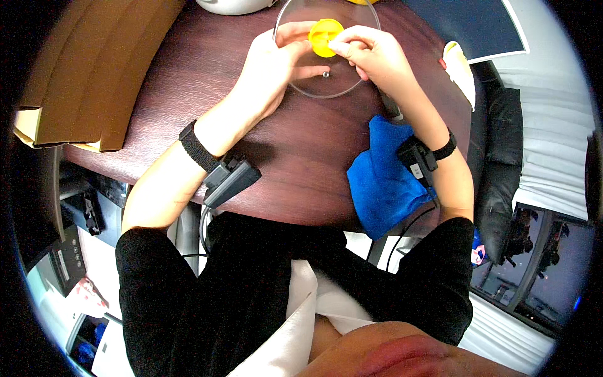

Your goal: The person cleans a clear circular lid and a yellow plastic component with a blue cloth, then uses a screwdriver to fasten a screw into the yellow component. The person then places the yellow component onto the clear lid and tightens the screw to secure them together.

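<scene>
Both hands meet at a yellow round disc (321, 31) with a raised shape on its face. My left hand (274, 63) grips the disc's left side between its fingers and thumb, with another finger stretched out below. Pinched together, the fingertips of my right hand (379, 55) press on the disc's right side; any small piece between them is hidden. Around and beneath the disc shows a clear round dish or lid (326, 96) with a thin rim. A tiny silvery metal piece (326, 74) sits at the tip of the left hand's outstretched finger.
A brown cardboard box (119, 69) stands on the left of the dark red-brown table (289, 163). A blue cloth (383, 182) lies near the right front edge. A white rounded object (232, 5) is at the far edge of view. Black wrist devices with cables hang on both forearms.
</scene>
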### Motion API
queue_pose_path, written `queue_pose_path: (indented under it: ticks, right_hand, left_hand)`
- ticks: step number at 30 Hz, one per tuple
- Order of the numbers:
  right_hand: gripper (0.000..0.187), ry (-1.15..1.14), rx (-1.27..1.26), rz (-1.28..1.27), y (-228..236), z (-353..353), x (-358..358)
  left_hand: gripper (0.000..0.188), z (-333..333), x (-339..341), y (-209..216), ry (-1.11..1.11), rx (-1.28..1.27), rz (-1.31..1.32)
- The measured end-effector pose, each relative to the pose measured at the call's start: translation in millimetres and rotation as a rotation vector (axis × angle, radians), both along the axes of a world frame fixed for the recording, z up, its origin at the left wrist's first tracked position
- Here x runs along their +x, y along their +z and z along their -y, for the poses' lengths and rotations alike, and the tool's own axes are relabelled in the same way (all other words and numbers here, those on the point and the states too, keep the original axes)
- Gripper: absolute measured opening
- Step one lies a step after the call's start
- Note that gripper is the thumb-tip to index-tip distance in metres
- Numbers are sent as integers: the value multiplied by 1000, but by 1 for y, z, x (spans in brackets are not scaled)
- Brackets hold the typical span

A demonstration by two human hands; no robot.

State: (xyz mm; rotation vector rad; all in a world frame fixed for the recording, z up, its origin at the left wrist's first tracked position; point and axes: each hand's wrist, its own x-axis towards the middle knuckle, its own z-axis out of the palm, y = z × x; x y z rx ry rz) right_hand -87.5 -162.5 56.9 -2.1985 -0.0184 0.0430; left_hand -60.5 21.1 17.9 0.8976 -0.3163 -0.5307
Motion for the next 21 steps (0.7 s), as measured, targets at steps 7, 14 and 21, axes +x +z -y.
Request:
queue_pose_path:
  ticks: [7, 14, 21]
  right_hand:
    - [15, -6, -175, 195, -3, 1, -5]
    - [13, 54, -247, 295, -1, 0, -12]
    - [11, 74, -250, 305, -11, 9, -15]
  left_hand:
    - [32, 1, -3, -1, 5, 93, 95]
    - [32, 1, -3, 0, -21, 172, 181]
    - [32, 3, -3, -5, -36, 269, 229]
